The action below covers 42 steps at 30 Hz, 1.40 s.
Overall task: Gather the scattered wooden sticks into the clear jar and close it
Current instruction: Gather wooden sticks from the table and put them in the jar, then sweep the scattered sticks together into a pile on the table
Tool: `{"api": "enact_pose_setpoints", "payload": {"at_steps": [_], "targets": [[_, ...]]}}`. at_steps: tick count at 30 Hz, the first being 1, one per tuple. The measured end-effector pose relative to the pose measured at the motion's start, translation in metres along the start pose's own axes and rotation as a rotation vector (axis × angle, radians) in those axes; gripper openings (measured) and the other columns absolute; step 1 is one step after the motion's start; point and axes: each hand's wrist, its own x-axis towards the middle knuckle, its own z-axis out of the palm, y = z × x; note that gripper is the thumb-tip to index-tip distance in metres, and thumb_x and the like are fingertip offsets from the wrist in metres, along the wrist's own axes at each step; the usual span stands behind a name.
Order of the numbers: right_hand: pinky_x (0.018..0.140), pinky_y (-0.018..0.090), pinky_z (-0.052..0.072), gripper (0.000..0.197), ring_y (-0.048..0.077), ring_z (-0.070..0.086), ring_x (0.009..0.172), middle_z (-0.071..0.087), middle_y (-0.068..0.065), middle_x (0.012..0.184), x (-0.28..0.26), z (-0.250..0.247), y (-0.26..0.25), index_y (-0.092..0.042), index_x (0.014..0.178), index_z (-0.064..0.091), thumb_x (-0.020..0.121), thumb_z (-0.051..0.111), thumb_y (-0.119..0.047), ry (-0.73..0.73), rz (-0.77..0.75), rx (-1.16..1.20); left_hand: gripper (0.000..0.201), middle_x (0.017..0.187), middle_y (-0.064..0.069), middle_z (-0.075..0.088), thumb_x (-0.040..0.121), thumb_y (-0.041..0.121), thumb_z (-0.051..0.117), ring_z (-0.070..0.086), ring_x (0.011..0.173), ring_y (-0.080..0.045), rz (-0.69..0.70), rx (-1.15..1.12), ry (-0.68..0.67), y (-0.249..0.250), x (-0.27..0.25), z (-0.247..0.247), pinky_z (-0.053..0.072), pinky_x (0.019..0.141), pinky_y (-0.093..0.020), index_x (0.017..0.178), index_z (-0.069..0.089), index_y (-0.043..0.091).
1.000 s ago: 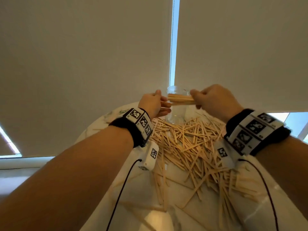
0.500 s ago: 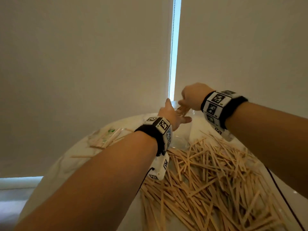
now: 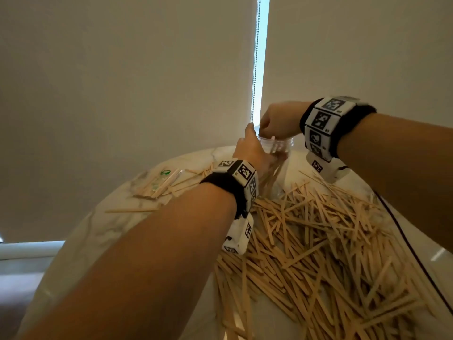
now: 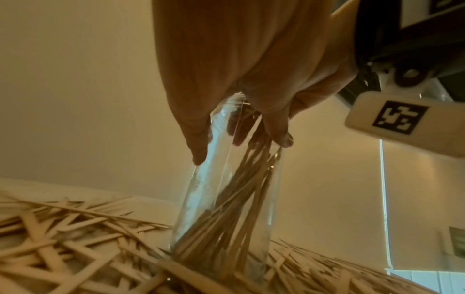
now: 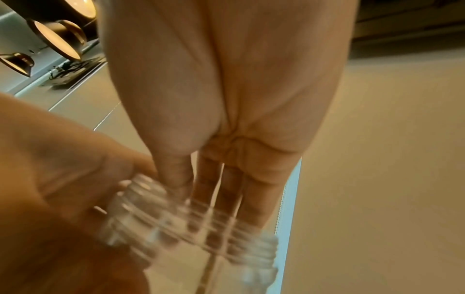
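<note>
progress is early, as i read it: my left hand [image 3: 253, 153] is wrapped round the upper wall of the jar [image 4: 226, 199], which stands on the worktop [image 3: 103, 229] at the far edge of the pile. my right hand [image 3: 277, 123] sits over the mouth with its fingers [image 5: 226, 189] dipped straight inside the threaded neck; whether they grip anything i cannot tell. one bundle of sticks [image 4: 234, 214] leans in the jar. most sticks lie scattered nearer me, and i see no lid.
</note>
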Motion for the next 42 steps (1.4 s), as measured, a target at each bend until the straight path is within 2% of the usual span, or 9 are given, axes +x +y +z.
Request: {"api": "enact_pose_setpoints", "payload": {"at_steps": [5, 9, 13, 18, 23, 29, 33, 37, 42], "targets": [[0.082, 0.031, 0.045, 0.026, 0.016, 0.058, 0.092, 0.061, -0.008, 0.089, -0.054, -0.018, 0.007, -0.017, 0.110, 0.073, 0.097, 0.058, -0.033, 0.212, 0.003, 0.157, 0.133, 0.152, -0.014, 0.041, 0.069, 0.055, 0.082, 0.045, 0.134, -0.031, -0.088, 0.084, -0.143, 0.007, -0.019, -0.025, 0.041, 0.106, -0.039, 0.156, -0.009, 0.012], [0.074, 0.030, 0.049, 0.026, 0.013, 0.064, 0.078, 0.068, -0.005, 0.083, -0.115, -0.010, -0.003, -0.015, 0.105, 0.073, 0.099, 0.057, -0.035, 0.171, 0.001, 0.288, 0.088, 0.139, -0.006, 0.056, 0.078, 0.056, 0.074, 0.055, 0.123, -0.023, -0.062, 0.323, -0.167, 0.008, -0.067, -0.062, 0.044, 0.099, -0.034, 0.146, 0.042, 0.010], [0.073, 0.028, 0.057, 0.027, 0.010, 0.069, 0.071, 0.071, -0.003, 0.080, -0.181, 0.024, -0.027, -0.019, 0.097, 0.072, 0.096, 0.060, -0.043, -0.096, -0.024, 0.304, 0.048, 0.092, 0.005, 0.073, 0.086, 0.057, 0.065, 0.069, 0.085, -0.012, -0.047, 0.467, -0.342, -0.006, -0.133, -0.101, 0.054, 0.074, -0.027, 0.111, 0.069, 0.016], [0.065, 0.029, 0.048, 0.069, 0.014, 0.052, 0.055, 0.055, 0.001, 0.060, -0.238, 0.063, -0.063, -0.011, 0.064, 0.057, 0.093, 0.038, -0.071, -0.310, 0.037, 0.008, 0.047, 0.072, 0.005, 0.071, 0.088, 0.060, 0.061, 0.068, 0.064, -0.012, -0.194, 0.754, -0.496, -0.026, -0.214, -0.139, 0.057, 0.064, -0.025, 0.086, 0.068, 0.014], [0.069, 0.029, 0.048, 0.079, 0.017, 0.055, 0.070, 0.056, 0.000, 0.070, -0.256, 0.075, -0.072, -0.013, 0.068, 0.056, 0.076, 0.039, -0.089, -0.491, 0.136, -0.164, 0.056, 0.061, 0.001, 0.053, 0.089, 0.065, 0.054, 0.047, 0.048, -0.012, -0.342, 1.099, -0.508, -0.042, -0.269, -0.150, 0.041, 0.052, -0.024, 0.084, 0.064, 0.010], [0.054, 0.023, 0.043, 0.054, 0.014, 0.054, 0.067, 0.058, -0.001, 0.073, -0.256, 0.079, -0.078, -0.011, 0.088, 0.065, 0.082, 0.068, -0.064, -0.421, 0.153, 0.043, 0.044, 0.103, -0.011, 0.066, 0.097, 0.047, 0.054, 0.062, 0.089, -0.025, -0.202, 0.926, -0.414, -0.055, -0.273, -0.119, 0.045, 0.070, -0.029, 0.103, 0.061, 0.005], [0.062, 0.024, 0.047, 0.039, 0.015, 0.055, 0.074, 0.058, 0.000, 0.078, -0.252, 0.078, -0.081, -0.009, 0.101, 0.069, 0.088, 0.071, -0.046, -0.391, 0.167, 0.094, 0.052, 0.088, -0.008, 0.062, 0.094, 0.056, 0.055, 0.057, 0.079, -0.022, -0.094, 0.937, -0.443, -0.042, -0.269, -0.091, 0.042, 0.069, -0.030, 0.089, 0.061, 0.005], [0.068, 0.026, 0.050, 0.041, 0.018, 0.058, 0.085, 0.063, 0.004, 0.093, -0.249, 0.081, -0.083, -0.006, 0.111, 0.069, 0.089, 0.071, -0.041, -0.399, 0.176, 0.100, 0.025, 0.104, -0.013, 0.066, 0.097, 0.026, 0.060, 0.064, 0.097, -0.027, -0.060, 0.927, -0.463, -0.032, -0.264, -0.077, 0.044, 0.071, -0.030, 0.102, 0.065, 0.002], [0.061, 0.022, 0.046, 0.042, 0.018, 0.059, 0.084, 0.065, 0.005, 0.095, -0.246, 0.083, -0.083, -0.005, 0.110, 0.069, 0.089, 0.069, -0.042, -0.389, 0.167, 0.145, 0.033, 0.066, -0.002, 0.045, 0.092, 0.017, 0.060, 0.047, 0.059, -0.017, -0.126, 0.865, -0.393, -0.035, -0.256, -0.075, 0.039, 0.059, -0.029, 0.064, 0.043, 0.014]]}}
